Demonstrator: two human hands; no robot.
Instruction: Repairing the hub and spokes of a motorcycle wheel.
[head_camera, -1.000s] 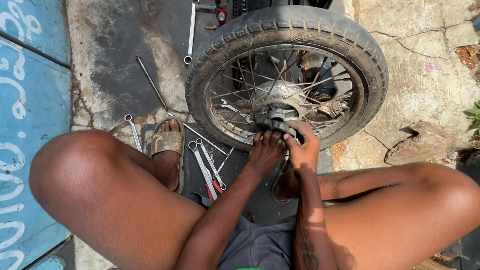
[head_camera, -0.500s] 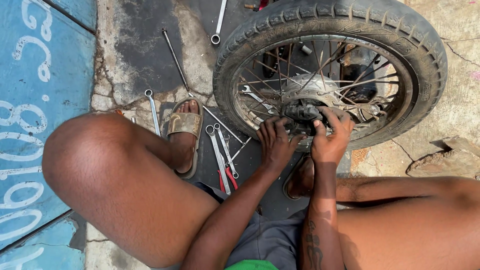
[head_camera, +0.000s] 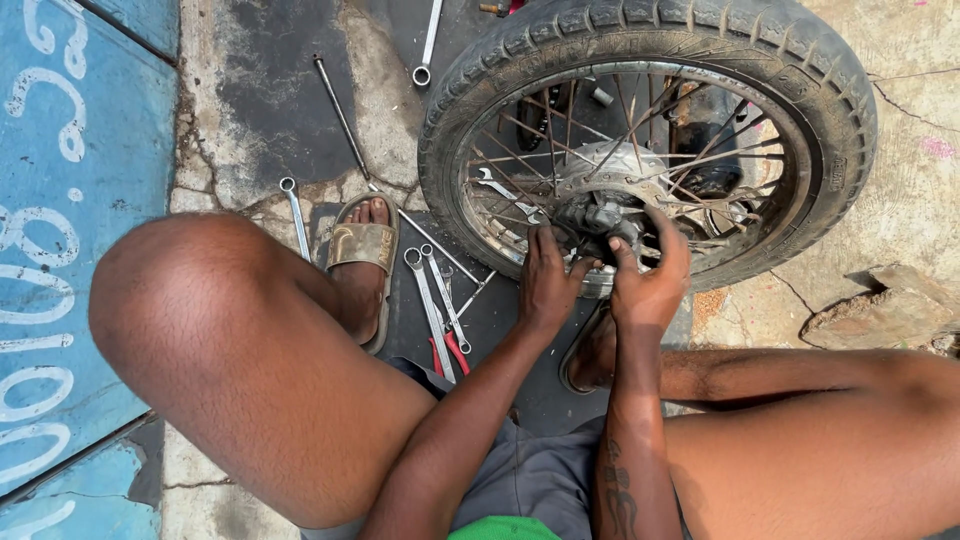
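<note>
A spoked motorcycle wheel with a black tyre lies flat on the ground in front of me. Its metal hub sits in the middle among the spokes. My left hand reaches through the spokes at the hub's near edge, fingers curled on a small dark part there. Beside it, my right hand grips the same part of the hub, thumb and fingers closed on it. What exactly the fingers hold is hidden by the hands.
Several spanners and red-handled pliers lie on a dark mat by my sandalled left foot. A long rod and another spanner lie farther off. Blue painted ground lies left, broken concrete right.
The view has shifted, so the wheel and hands now sit further right and lower. Both hands stay at the hub, with the fingers working slightly around it.
</note>
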